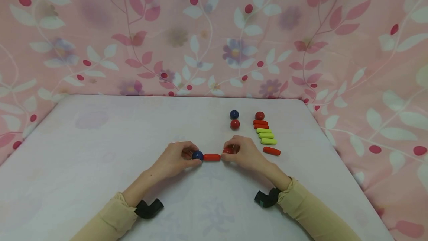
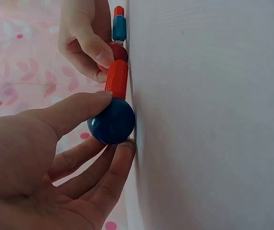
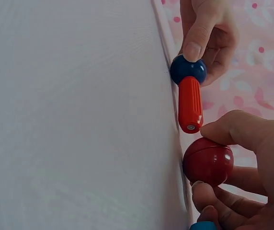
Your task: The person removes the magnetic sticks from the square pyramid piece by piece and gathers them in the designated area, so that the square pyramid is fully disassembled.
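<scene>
In the head view, my left hand [image 1: 175, 156] pinches a blue ball [image 1: 197, 155] between thumb and fingers. A short red ribbed rod [image 1: 212, 157] points from this ball toward my right hand [image 1: 245, 153], its near end touching the blue ball. My right hand grips a red ball [image 3: 208, 162], which its fingers partly cover in the head view. A small gap shows between the rod's free end and the red ball in the right wrist view. Both balls are at the white tabletop's surface.
Right of my hands lie a single red rod [image 1: 271, 151], several yellow-green rods [image 1: 266, 135] and two red rods [image 1: 260, 124]. Behind them are a red ball [image 1: 259, 115], another red ball [image 1: 235, 124] and a blue ball [image 1: 234, 114]. A floral cloth [image 1: 207, 36] hangs behind the table.
</scene>
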Demonstrator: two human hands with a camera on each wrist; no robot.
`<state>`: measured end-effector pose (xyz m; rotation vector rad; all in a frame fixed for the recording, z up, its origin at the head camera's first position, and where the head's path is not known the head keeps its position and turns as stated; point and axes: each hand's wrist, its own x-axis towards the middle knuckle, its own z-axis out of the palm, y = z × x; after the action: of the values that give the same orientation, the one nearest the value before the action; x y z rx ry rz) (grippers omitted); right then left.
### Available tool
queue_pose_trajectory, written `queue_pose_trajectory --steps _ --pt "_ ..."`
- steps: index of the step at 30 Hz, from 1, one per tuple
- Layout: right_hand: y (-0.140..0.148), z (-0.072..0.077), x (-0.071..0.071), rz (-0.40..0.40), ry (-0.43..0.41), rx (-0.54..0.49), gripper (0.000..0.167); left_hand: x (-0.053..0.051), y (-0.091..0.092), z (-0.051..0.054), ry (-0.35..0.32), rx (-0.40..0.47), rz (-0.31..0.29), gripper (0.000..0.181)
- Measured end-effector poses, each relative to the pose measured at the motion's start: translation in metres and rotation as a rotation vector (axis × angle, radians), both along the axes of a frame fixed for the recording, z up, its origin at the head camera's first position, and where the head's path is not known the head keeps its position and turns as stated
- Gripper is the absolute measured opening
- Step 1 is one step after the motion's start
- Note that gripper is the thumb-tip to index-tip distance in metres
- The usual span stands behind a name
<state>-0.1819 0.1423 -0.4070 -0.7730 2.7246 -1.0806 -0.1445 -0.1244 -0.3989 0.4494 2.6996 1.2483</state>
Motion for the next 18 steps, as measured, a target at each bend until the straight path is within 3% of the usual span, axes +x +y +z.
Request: queue_pose_trajectory --steps 9,18 --pt "0.0039 0.0001 -0.0038 -0.036 -0.049 -0.007 0.029 -0.0005 -0.0007 -0.0011 0.002 -0.005 0.007 0.029" --pt "0.0091 0.0067 -0.0052 0.029 -0.063 0.025 0.036 -0.0012 0.0000 -0.0008 -0.007 -0.021 0.013 0.030"
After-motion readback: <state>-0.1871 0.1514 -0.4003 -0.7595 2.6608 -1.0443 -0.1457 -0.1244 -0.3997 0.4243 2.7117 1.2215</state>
